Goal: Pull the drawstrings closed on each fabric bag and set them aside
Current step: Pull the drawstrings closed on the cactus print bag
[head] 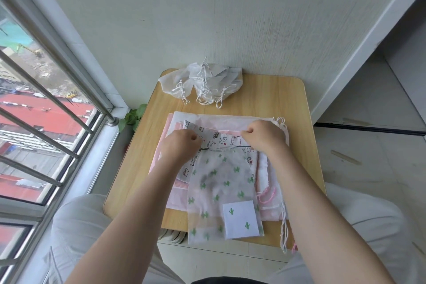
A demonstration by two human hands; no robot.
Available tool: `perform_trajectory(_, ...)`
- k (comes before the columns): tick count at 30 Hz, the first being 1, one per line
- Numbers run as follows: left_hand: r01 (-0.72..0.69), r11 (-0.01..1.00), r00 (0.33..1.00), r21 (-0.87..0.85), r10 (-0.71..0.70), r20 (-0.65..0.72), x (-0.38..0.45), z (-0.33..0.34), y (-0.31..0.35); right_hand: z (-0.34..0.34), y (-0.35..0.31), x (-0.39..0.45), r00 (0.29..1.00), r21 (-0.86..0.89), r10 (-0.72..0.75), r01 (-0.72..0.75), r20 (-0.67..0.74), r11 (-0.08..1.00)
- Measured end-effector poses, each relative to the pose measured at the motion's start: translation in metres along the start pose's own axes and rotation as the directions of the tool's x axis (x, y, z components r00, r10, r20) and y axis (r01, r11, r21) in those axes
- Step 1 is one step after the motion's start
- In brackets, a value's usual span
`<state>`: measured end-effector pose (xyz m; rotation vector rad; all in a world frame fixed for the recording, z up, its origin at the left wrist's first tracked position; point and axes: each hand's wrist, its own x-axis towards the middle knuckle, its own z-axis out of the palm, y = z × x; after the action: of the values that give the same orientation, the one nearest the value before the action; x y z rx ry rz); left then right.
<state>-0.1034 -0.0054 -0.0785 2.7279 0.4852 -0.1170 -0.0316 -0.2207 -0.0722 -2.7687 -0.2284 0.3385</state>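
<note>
Green-cactus bag [219,182] — white bags [200,82]; pale wood table [272,94].

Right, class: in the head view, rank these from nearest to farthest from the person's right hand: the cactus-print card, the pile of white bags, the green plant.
From the right hand:
1. Pile of white bags, at the table's far edge.
2. Cactus-print card, near edge.
3. Green plant, off the table's left side.

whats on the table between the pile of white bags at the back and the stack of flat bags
Nothing: in the head view, only bare wooden table shows between the pile of white bags and the stack of flat bags. Some white drawstring loops trail onto it.
</note>
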Motion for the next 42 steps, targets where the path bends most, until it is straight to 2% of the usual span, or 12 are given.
perform_trajectory(4, -0.006, 0.998, 0.997, 0.061, 0.001, 0.072, -0.004, 0.001, 0.006, 0.002, -0.013, -0.001, 0.984, -0.036, 0.023, -0.016, 0.175, 0.999)
perform_trajectory(9, 0.092, 0.995, 0.994, 0.04, -0.094, 0.052, -0.007, 0.008, 0.007, 0.009, -0.02, -0.01, 0.996, 0.06, 0.003, -0.009, 0.091, 0.998)
perform_trajectory(13, 0.156, 0.981, 0.986, 0.113, -0.162, 0.047, -0.008, 0.007, -0.007, 0.013, -0.006, -0.008, 0.998, -0.027, 0.06, -0.059, 0.02, 0.998)
perform_trajectory(17, 0.068, 0.987, 0.998, 0.146, -0.069, 0.0, -0.006, 0.006, -0.005, 0.017, -0.005, -0.003, 1.0, -0.05, 0.009, -0.01, -0.015, 0.999)
perform_trajectory(21, -0.008, 0.996, 0.992, -0.084, -0.002, -0.123, 0.006, 0.001, -0.002, 0.008, -0.005, 0.006, 0.999, 0.292, -0.021, 0.031, -0.037, 0.956)
perform_trajectory(23, -0.144, 0.962, 0.957, -0.234, 0.075, -0.279, 0.007, -0.001, 0.006, 0.002, -0.013, 0.004, 0.983, 0.442, -0.086, 0.15, -0.161, 0.884)
perform_trajectory(26, -0.259, 0.937, 0.906, -0.235, 0.152, -0.394, 0.007, 0.001, 0.014, -0.001, -0.022, 0.001, 0.931, 0.454, -0.159, 0.304, -0.33, 0.838)
perform_trajectory(29, -0.006, 0.983, 0.992, -0.182, -0.017, -0.123, 0.009, 0.006, 0.014, 0.004, -0.019, -0.001, 0.988, 0.444, -0.023, 0.09, -0.154, 0.891)
perform_trajectory(31, 0.15, 0.983, 0.985, -0.103, -0.139, 0.104, 0.008, 0.01, 0.016, 0.012, -0.016, -0.003, 0.994, 0.292, -0.019, -0.012, 0.104, 0.956)
perform_trajectory(33, 0.164, 0.979, 0.969, -0.124, -0.136, 0.208, 0.005, 0.015, 0.021, 0.021, -0.016, -0.004, 0.965, 0.164, -0.021, -0.022, 0.26, 0.986)
perform_trajectory(39, 0.172, 0.879, 0.968, -0.445, -0.068, 0.241, 0.001, 0.019, 0.037, 0.038, -0.019, 0.001, 0.982, 0.397, -0.066, -0.009, 0.175, 0.918)
perform_trajectory(42, 0.254, 0.572, 0.96, -0.78, -0.047, 0.278, -0.001, 0.018, 0.038, 0.04, -0.019, 0.001, 0.981, 0.454, -0.102, 0.017, 0.164, 0.891)
